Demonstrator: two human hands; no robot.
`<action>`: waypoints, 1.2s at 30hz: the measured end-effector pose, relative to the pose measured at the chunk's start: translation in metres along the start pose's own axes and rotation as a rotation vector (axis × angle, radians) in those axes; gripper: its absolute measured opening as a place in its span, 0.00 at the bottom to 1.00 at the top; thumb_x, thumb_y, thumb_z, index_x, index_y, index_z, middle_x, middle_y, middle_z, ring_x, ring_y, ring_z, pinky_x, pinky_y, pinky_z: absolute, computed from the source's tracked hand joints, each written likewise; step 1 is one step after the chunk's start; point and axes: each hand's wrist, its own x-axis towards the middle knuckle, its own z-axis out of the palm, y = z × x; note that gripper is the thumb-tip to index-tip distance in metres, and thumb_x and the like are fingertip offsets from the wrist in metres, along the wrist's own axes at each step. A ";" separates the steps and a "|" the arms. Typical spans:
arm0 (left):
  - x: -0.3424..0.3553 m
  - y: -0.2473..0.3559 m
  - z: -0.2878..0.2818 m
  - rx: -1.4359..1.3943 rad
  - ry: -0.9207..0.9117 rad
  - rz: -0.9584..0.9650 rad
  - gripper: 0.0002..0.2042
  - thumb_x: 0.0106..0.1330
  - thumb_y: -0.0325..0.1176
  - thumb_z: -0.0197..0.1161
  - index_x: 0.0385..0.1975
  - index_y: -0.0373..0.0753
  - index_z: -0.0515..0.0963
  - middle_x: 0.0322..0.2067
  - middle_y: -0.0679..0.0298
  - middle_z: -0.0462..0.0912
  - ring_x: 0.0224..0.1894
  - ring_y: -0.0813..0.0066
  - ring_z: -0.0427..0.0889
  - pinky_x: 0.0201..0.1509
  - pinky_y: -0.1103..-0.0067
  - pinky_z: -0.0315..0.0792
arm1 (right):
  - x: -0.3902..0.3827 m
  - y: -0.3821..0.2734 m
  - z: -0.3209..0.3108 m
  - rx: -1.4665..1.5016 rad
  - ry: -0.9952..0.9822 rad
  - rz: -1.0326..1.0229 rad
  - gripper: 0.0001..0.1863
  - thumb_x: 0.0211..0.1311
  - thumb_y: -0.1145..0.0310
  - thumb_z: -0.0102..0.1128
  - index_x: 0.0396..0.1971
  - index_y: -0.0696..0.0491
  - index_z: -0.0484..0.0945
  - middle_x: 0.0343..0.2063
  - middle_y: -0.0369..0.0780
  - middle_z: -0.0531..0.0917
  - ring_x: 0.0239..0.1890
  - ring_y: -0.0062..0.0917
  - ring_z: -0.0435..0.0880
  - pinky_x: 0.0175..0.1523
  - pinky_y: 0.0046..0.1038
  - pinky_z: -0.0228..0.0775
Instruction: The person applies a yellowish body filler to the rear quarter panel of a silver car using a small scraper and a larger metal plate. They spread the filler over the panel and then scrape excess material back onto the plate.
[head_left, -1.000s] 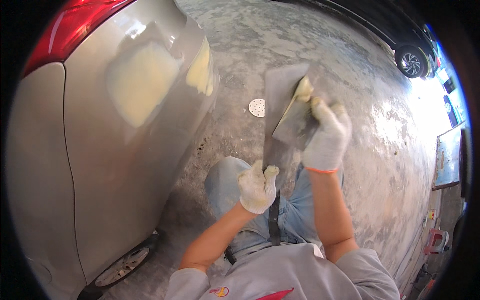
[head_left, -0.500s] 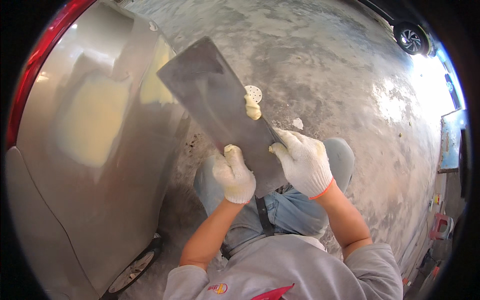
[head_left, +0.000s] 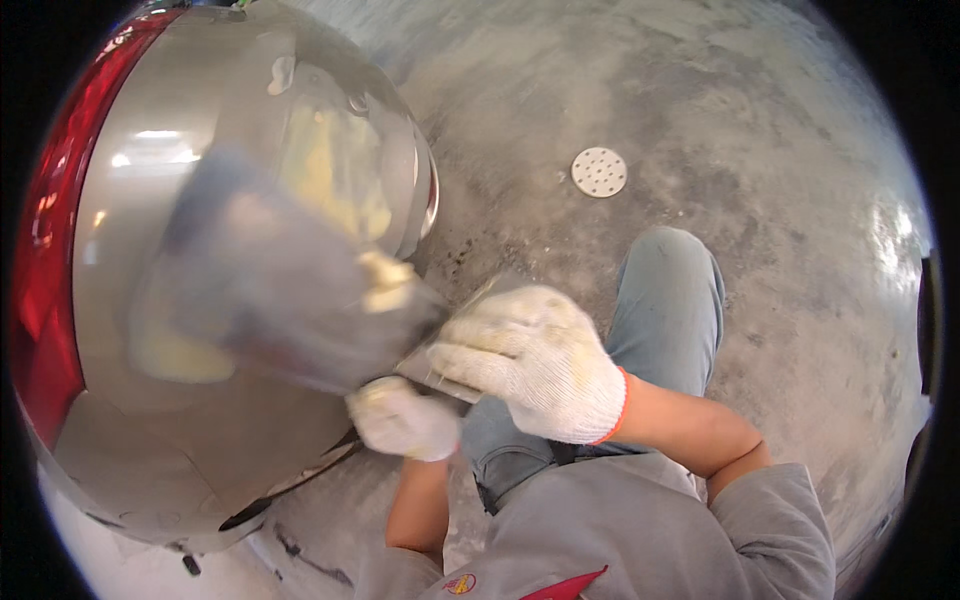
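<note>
My left hand point(head_left: 405, 420), in a white knitted glove, grips the near end of a dark grey rectangular mixing board point(head_left: 260, 270), blurred by motion. A lump of cream-coloured putty point(head_left: 387, 282) sits near the board's right edge. Beside it my right hand point(head_left: 535, 360), gloved too, is closed on a thin flat putty spreader point(head_left: 428, 374), partly hidden by its fingers. Past the board stands a grey-beige car body point(head_left: 330, 60). One pale yellow putty patch point(head_left: 335, 170) shows beyond the board; another putty patch point(head_left: 175, 350) is mostly covered by it.
A red tail light point(head_left: 50, 300) runs down the car's left side. On the stained concrete floor point(head_left: 790, 220) lies a white round disc with holes point(head_left: 599, 172). My bent knee point(head_left: 670, 280) is right of the hands.
The board has swung left and tilted, now in front of the car. My right hand has moved left with the spreader. The view has shifted toward the car and tail light.
</note>
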 end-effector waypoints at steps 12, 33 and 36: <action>0.082 0.016 -0.042 -0.405 0.454 -0.490 0.26 0.80 0.44 0.57 0.67 0.28 0.72 0.61 0.54 0.76 0.57 0.65 0.77 0.63 0.71 0.74 | 0.035 0.141 0.011 1.442 0.682 1.401 0.16 0.74 0.75 0.56 0.58 0.61 0.80 0.45 0.42 0.88 0.40 0.24 0.89 0.45 0.31 0.85; 0.022 -0.020 -0.031 -0.364 0.403 -0.570 0.26 0.83 0.39 0.54 0.68 0.22 0.70 0.63 0.49 0.77 0.58 0.64 0.80 0.66 0.72 0.75 | 0.070 0.188 0.115 0.546 0.576 0.688 0.15 0.70 0.78 0.62 0.55 0.59 0.86 0.43 0.44 0.92 0.46 0.20 0.89 0.56 0.23 0.78; 0.014 -0.024 -0.029 -0.296 0.330 -0.431 0.26 0.83 0.41 0.53 0.69 0.23 0.69 0.64 0.49 0.74 0.60 0.64 0.79 0.67 0.71 0.74 | 0.071 0.190 0.117 0.576 0.599 0.699 0.15 0.67 0.77 0.63 0.51 0.56 0.88 0.44 0.47 0.91 0.48 0.32 0.90 0.56 0.28 0.79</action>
